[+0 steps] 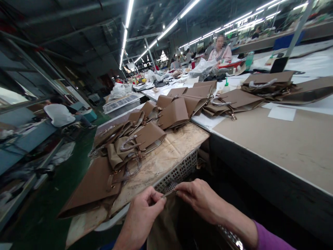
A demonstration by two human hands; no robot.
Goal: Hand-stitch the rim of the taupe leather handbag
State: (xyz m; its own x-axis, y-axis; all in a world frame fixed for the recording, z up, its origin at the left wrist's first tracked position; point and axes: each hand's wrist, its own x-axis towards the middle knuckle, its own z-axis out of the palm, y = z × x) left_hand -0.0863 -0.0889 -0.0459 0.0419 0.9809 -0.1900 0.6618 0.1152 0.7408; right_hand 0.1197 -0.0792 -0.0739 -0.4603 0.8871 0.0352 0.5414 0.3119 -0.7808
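Note:
My left hand [142,217] and my right hand [200,199] meet low in the head view, both pinching the top edge of a brown bag piece [166,222] that hangs down between them. The fingers of each hand are closed on that edge. A watch sits on my right wrist, above a purple sleeve. Just beyond my hands lies a row of brown leather bags [125,152] with wrapped handles, spread over a worn brown board [171,152].
A white plastic crate [182,170] sits under the board. To the right runs a long worktable [286,146] with more brown bags [234,100] and white paper. A person in pink sits at the far end. Another person crouches at left by a green floor aisle.

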